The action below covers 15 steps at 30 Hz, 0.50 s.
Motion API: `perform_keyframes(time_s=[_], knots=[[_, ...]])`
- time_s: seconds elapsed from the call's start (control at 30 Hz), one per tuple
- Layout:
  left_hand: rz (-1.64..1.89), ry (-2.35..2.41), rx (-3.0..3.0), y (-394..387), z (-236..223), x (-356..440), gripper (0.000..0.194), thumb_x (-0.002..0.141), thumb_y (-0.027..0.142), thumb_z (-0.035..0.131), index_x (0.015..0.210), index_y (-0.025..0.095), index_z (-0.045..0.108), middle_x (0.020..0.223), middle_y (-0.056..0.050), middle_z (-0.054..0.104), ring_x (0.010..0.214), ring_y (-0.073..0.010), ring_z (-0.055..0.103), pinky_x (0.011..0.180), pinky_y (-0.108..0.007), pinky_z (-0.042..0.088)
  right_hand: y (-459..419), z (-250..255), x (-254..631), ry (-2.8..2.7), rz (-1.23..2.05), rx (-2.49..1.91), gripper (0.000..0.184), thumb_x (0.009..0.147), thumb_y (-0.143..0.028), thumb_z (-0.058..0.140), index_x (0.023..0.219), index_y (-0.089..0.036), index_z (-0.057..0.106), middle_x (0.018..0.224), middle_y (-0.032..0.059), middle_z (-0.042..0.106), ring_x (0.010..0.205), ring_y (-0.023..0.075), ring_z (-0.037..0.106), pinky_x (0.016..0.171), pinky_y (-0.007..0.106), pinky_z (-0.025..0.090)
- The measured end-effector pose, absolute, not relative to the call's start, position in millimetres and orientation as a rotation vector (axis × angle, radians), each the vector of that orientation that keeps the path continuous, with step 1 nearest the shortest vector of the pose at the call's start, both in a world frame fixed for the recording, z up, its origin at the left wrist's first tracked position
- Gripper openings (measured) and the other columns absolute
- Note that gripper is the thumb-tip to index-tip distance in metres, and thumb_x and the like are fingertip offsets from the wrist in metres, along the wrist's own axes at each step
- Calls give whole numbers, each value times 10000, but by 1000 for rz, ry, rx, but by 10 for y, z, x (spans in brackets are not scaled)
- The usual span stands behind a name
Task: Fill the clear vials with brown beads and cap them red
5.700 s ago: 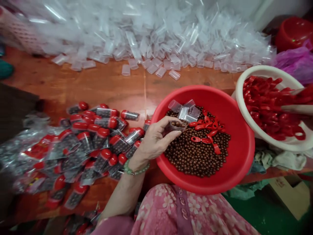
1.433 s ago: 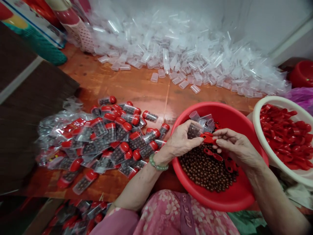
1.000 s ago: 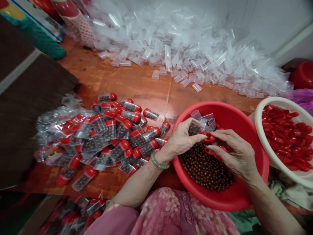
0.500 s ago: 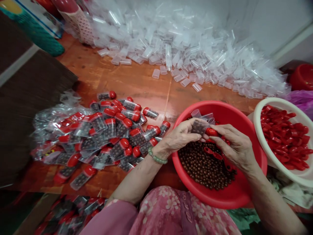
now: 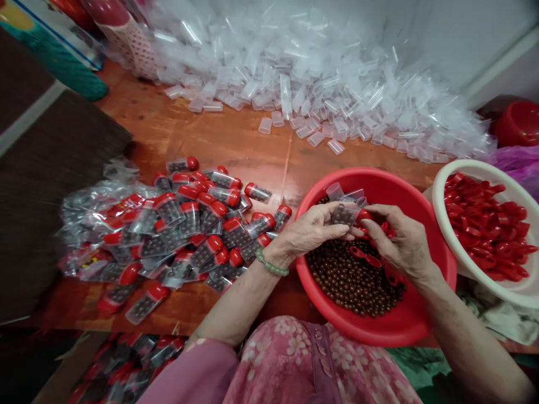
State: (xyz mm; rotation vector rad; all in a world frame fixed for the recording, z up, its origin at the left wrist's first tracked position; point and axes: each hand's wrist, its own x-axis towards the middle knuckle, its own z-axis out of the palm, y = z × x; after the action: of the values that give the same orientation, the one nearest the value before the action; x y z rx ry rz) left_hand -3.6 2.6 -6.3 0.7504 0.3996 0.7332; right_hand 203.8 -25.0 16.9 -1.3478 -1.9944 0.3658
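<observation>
At the orange wooden bench (image 5: 236, 137), my left hand (image 5: 314, 227) grips a bead-filled clear tube (image 5: 343, 214) over the red basin (image 5: 425, 207); my right hand (image 5: 404, 244) pinches a red cap (image 5: 364, 216) beside it. A slack grip could spill brown beads (image 5: 345, 275).

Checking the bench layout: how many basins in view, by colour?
Red basin holding brown beads: 1
Red basin in the far corner: 1
Cream basin holding red plastic pieces: 1
Total: 3
</observation>
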Motion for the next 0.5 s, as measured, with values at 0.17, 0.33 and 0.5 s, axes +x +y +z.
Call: perform_keyframes(time_s=[0.17,0.33,0.5], knots=[[715,470,928,-10,-50,-31,425,845,309,769,1233,176,658,1150,-108,718,967,-169,711,910,-306,537,-223,394,1974,-1632,588,-1369,161,936,-320,665,1088,-273,687,945,18,756,786,159,719,719,293,592],[723,518,1031,-36,-13,-27,365,882,323,704,1220,189,669,1043,-66,716,910,-170,679,952,-368,529,-215,486,1826,-1815,504,-1283,188,942,-296,657,1125,-282,697,1035,35,757,907,186,733,841,336,602],[741,606,1149,-4,17,-31,289,904,226,625,1184,175,677,949,-34,672,804,-134,597,838,-300,508,-211,399,1805,-1856,563,-1259,214,952,-248,639,1156,-286,693,1042,22,755,904,163,726,836,305,592]])
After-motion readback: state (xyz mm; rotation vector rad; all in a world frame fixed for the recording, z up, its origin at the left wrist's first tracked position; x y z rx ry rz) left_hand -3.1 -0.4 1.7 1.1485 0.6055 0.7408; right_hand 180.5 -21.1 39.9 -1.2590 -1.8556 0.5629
